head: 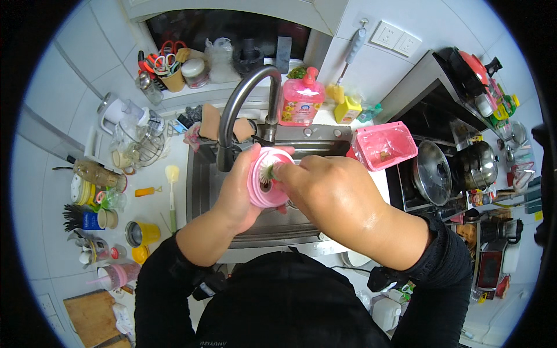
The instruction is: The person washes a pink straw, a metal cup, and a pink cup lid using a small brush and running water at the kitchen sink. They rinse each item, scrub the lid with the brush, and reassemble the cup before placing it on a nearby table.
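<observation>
Over the steel sink (270,224), my left hand (237,195) holds a round pink plastic lid (257,195), its inner side facing up. My right hand (333,195) grips a small green brush (267,172), and its pale bristles touch the inside of the lid. The brush's handle is mostly hidden by my right fingers. Just above the lid curves the steel faucet (226,113); whether water runs cannot be seen.
A pink soap pump bottle (300,102) stands behind the sink. To the right are a pink bin (387,145) with a plastic liner and a glass pan lid (432,173) on the stove. On the left counter lie a spatula (172,174), an orange peeler (145,192) and a yellow cup (150,233).
</observation>
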Available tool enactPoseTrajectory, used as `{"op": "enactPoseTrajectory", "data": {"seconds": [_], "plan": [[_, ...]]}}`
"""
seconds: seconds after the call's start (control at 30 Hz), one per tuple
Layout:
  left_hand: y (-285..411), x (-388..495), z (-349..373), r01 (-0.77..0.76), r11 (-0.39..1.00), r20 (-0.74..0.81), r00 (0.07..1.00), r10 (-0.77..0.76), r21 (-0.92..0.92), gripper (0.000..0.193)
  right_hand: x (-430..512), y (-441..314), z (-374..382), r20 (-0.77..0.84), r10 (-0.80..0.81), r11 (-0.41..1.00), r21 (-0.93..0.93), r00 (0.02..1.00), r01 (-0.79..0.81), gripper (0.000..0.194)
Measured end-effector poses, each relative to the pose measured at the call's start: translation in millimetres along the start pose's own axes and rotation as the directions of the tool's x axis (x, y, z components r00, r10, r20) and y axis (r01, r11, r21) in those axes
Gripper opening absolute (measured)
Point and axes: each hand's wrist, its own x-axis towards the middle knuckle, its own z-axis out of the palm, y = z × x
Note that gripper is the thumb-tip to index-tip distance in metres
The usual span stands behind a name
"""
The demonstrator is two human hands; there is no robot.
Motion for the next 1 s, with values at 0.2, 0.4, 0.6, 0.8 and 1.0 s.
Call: {"op": "enactPoseTrajectory", "data": {"seconds": [0.2, 0.4, 0.6, 0.8, 1.0], "plan": [[-6, 6, -24, 0.033, 0.987, -0.090, 0.996, -0.019, 0.156, 0.053, 10, 12, 18, 0.006, 0.013, 0.993, -0.119, 1.000, -0.012, 0.020], [-32, 21, -30, -0.309, 0.779, -0.143, 0.882, 0.450, 0.546, 0.042, 25, 13, 26, 0.291, 0.342, 0.939, -0.061, 0.893, -0.340, 0.016], [-12, 9, -36, -0.135, 0.949, -0.068, 0.985, 0.161, 0.286, 0.049, 10, 17, 29, 0.165, 0.230, 0.806, 0.519, 0.959, -0.283, 0.022], [-5, 15, -31, -0.269, 0.948, -0.101, 0.952, 0.288, 0.169, 0.056, -8, 3, 35, 0.187, 0.312, 0.860, 0.360, 0.931, -0.361, 0.023], [-8, 12, -35, -0.163, 0.938, 0.037, 0.987, 0.159, 0.305, 0.054, -22, -4, 41, 0.104, 0.034, 0.996, 0.073, 0.994, -0.042, 0.011]]}}
